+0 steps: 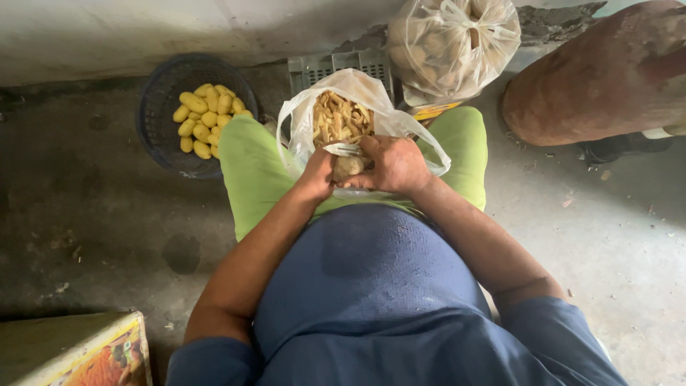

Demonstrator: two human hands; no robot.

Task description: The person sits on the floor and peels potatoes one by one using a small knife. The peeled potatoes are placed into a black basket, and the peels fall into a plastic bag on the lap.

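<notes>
the person sits with knees apart in green trousers, and both hands meet in the lap over an open clear plastic bag (300, 136) that rests between the thighs. the bag is full of pale potato peelings (341, 118). the left hand (318, 175) and the right hand (391, 166) are together on one brownish unpeeled potato (348, 167), held just at the near rim of the bag, touching the plastic. the left hand's fingers are curled around the potato's left side; the right hand's fingers are bent over its top and right side, clenched on it (whether a peeler or knife is tucked under the right hand cannot be told, since the palm hides that spot).

to the left on the concrete floor (93, 207) stands a dark round mesh basket (158, 114) holding a heap of peeled yellow potatoes (206, 114), near the left knee. beyond the knees lies a grey plastic crate (314, 68), and on it a tied clear sack of unpeeled potatoes (450, 46). a large rusty-brown rounded vessel (600, 78) sits at the upper right, well apart from the hands. a printed cardboard box (86, 354) shows at the lower left corner.
</notes>
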